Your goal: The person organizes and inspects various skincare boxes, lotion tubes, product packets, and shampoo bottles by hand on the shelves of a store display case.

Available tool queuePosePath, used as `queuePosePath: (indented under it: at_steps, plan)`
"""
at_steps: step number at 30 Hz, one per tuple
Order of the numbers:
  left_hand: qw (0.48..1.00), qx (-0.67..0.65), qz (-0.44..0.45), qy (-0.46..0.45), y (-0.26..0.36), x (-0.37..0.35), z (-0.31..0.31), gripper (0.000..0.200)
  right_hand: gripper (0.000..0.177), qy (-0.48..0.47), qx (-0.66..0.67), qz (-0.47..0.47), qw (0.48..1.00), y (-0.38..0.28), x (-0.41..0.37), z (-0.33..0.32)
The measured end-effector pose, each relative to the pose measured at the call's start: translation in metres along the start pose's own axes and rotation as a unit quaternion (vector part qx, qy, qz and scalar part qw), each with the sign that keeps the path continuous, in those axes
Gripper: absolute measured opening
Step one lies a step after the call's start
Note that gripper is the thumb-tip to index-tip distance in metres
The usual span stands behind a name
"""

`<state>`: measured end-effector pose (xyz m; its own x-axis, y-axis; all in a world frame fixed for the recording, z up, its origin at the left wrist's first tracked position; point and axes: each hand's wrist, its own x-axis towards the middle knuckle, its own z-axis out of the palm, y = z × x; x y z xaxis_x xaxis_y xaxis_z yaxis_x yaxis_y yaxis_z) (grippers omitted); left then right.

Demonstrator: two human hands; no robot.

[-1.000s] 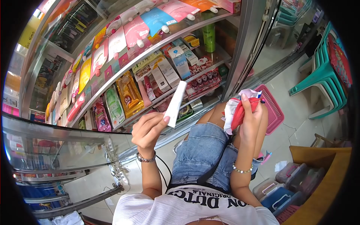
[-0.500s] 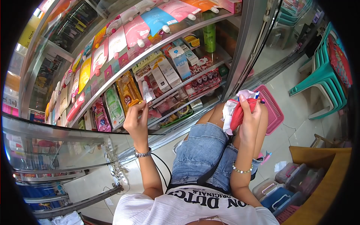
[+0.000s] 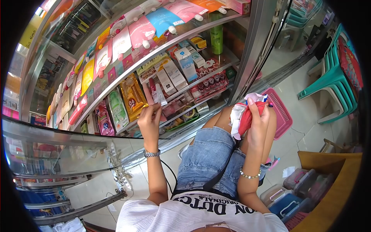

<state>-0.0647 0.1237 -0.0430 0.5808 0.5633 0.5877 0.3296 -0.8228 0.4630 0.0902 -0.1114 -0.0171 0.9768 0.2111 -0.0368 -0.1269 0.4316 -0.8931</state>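
At the front edge of the lower glass shelf, my left hand (image 3: 149,120) has its fingers bent near the white end of a small tube (image 3: 158,94). Whether it grips the tube is too small to tell. An orange pack (image 3: 133,98) stands just left of these fingers, and white boxes (image 3: 166,79) lie behind them. My right hand (image 3: 258,121) is closed around a bundled red cloth (image 3: 245,120) above my right knee. White crumpled material (image 3: 236,116) sticks out beside the red cloth.
Pouches with white caps (image 3: 164,21) line the upper shelf. A pink basket (image 3: 279,112) is on the floor beyond my right knee. Green stacked chairs (image 3: 328,83) stand at the right. Plastic boxes (image 3: 286,203) and a wooden panel (image 3: 332,185) are at the lower right.
My left hand has moved slightly right, off the front of the orange pack. The small tube has shifted a little to the right. My right hand still holds the red cloth.
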Motion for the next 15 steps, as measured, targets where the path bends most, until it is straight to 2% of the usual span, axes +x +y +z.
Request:
queuePosePath:
  at_steps: [6, 9, 15]
  plan:
    - [1.0, 0.011, -0.02, 0.004, -0.013, 0.0, 0.012, 0.013, 0.019, 0.001, -0.001, 0.005, 1.0, 0.0, 0.0, 0.0]
    - [0.999, 0.037, 0.013, 0.033, -0.015, 0.0, 0.016, 0.015, 0.019, 0.002, 0.002, 0.006, 1.0, -0.003, 0.0, 0.003]
    - [0.997, 0.08, 0.0, 0.003, -0.004, 0.001, 0.011, 0.021, 0.018, 0.002, -0.003, 0.014, 1.0, 0.0, 0.001, 0.0]
